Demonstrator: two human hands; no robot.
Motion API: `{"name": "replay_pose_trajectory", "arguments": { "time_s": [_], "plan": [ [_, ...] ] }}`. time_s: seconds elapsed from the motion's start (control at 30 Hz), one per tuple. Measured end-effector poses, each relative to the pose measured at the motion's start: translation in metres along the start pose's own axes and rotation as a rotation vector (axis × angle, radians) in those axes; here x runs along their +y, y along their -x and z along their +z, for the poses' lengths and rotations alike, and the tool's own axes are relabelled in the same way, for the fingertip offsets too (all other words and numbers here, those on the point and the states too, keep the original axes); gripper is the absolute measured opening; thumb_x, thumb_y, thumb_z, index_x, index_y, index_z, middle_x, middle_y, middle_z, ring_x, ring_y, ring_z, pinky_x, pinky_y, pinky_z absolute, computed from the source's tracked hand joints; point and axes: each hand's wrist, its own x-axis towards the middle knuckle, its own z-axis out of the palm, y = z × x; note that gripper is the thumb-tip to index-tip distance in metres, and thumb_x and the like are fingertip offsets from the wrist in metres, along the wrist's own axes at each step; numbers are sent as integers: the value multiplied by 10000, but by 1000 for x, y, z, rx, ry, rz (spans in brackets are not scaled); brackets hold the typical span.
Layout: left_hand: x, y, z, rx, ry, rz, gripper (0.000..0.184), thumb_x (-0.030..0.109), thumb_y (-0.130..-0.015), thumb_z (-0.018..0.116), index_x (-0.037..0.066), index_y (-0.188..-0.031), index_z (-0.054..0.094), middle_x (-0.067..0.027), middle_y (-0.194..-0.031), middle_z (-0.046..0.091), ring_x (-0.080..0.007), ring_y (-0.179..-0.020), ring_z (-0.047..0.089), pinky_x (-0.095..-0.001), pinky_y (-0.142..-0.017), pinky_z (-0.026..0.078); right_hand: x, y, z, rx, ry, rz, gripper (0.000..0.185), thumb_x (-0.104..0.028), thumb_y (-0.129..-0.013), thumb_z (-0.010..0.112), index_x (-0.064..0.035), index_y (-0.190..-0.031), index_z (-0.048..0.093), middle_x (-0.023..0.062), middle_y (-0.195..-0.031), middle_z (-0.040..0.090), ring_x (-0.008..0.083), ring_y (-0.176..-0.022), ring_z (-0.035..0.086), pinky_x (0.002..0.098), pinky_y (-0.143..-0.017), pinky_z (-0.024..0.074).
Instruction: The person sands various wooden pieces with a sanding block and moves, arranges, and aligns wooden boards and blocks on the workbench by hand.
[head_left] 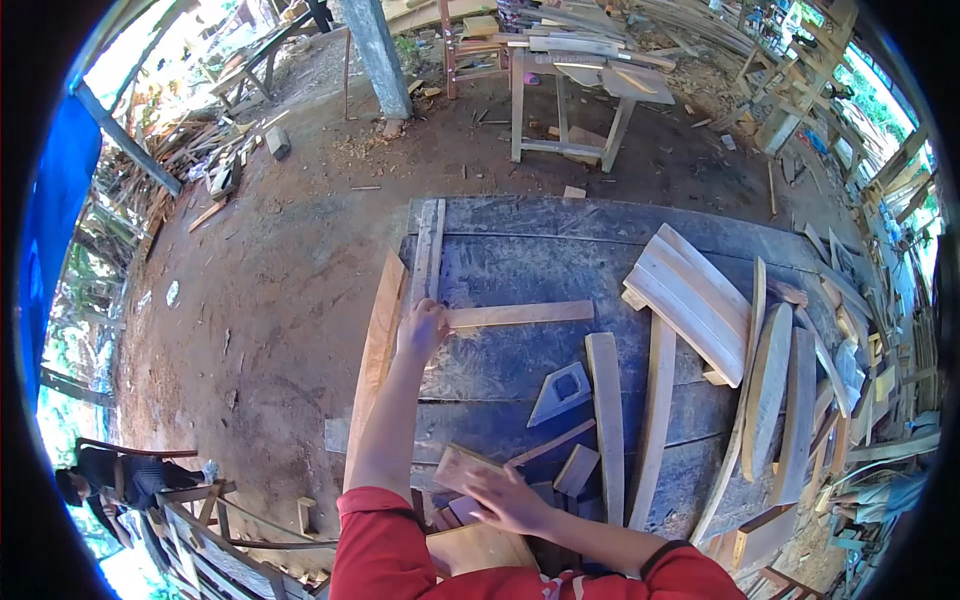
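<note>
My left hand [425, 328] is closed at the left end of a short wooden strip [525, 314] that lies crosswise on the dark plank table [500, 250]. Just beyond it, two narrow battens [430, 245] run side by side to the far edge. A long wooden board [378, 345] extends along the left edge, partly behind my forearm. Close to my body, my right hand [508, 500] grips a small wooden block [462, 468], its fingers over the near side. A pale angular piece with a square hole [560, 393] lies between the hands and the right-hand boards.
On the right of the table are a slatted wooden panel [692, 300], an upright-lying board [606, 420] and several curved pieces [768, 390]. A second workbench [590, 85] stacked with lumber and a post [378, 60] stand ahead. A person [120, 475] is at lower left.
</note>
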Motion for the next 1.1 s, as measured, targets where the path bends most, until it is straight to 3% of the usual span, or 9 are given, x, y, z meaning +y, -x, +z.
{"name": "replay_pose_trajectory", "arguments": {
  "time_s": [0.07,0.1,0.17,0.27,0.33,0.63,0.93,1.1],
  "plan": [
    [14,12,-10,15,12,-29,290,300,-637,718,103,-826,622,-82,-963,568,-246,-989,536,-398,-803,450,9,16,-25,160,-237,52,459,-224,-752,648,-43,-1150,509,147,-1254,454,271,-1192,423,481,-938,350],
    [26,20,-20,-33,-82,-49,291,335,-660,703,100,-812,624,-87,-927,584,-258,-928,560,-392,-792,454,10,23,-39,152,-236,52,459,-224,-752,648,-43,-1150,509,147,-1254,454,271,-1192,423,481,-938,350],
    [36,35,-16,-73,-177,-77,302,369,-683,688,97,-798,626,-91,-891,600,-269,-868,583,-387,-782,457,12,36,-63,349,-238,209,361,-132,-731,658,-30,-1064,560,147,-1147,533,294,-1072,515,391,-890,411],
    [47,63,2,-141,-129,-101,357,432,-711,659,82,-769,628,-98,-816,615,-301,-756,608,-392,-736,478,26,57,-77,425,-158,348,336,-98,-735,650,-27,-1053,566,154,-1112,547,297,-1013,544,370,-863,440],
    [69,73,1,-112,-13,-270,410,449,-702,664,50,-783,611,-120,-768,615,-318,-721,619,-409,-666,495,36,62,-79,481,-150,373,327,-102,-742,644,-24,-1050,567,149,-1101,553,298,-1005,547,372,-859,446],
    [114,72,13,-274,72,-422,492,490,-688,656,21,-827,591,-175,-773,634,-327,-753,634,-407,-655,512,33,47,-84,554,-155,376,304,-108,-765,637,-28,-1050,569,131,-1108,557,291,-1014,541,356,-866,443],
    [121,67,21,-212,34,-385,506,541,-702,621,37,-749,620,-153,-719,636,-317,-709,638,-403,-609,514,40,58,-79,535,-192,396,303,-122,-772,639,-20,-1049,570,134,-1100,551,279,-1005,540,350,-861,442],
    [119,66,24,-262,15,-402,524,562,-713,597,46,-792,630,-153,-731,637,-313,-725,636,-400,-620,511,42,59,-77,535,-151,412,294,-139,-775,633,-27,-1040,572,127,-1098,556,280,-1001,546,357,-852,452]
  ]
}}
